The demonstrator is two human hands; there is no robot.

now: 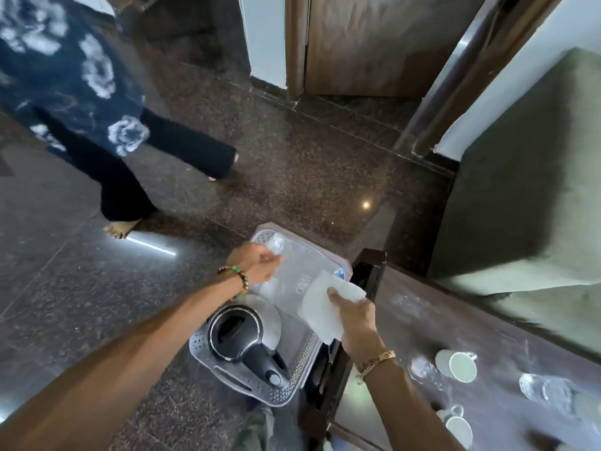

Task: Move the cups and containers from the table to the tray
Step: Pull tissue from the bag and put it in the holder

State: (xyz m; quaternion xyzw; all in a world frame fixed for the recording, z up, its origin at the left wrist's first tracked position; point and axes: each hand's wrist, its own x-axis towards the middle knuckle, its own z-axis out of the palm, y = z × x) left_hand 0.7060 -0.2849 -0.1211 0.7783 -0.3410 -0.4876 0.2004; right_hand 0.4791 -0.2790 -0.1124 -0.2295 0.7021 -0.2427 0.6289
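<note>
A grey perforated tray (299,362) sits low beside the dark wooden table (487,323). On the tray stand a steel and black kettle (242,335) and a clear plastic bottle (302,275) with a blue cap, lying down. My left hand (257,265) is closed on the bottle's far end. My right hand (356,317) grips a white cloth (322,307) over the tray's right edge. On the table are two white cups (457,366) (458,429) and two clear glasses (422,366) (546,392).
Another person in dark blue flowered clothes (74,79) walks across the speckled stone floor at the left. A grey-green upholstered seat (527,177) stands behind the table. A wooden door (374,43) is at the back.
</note>
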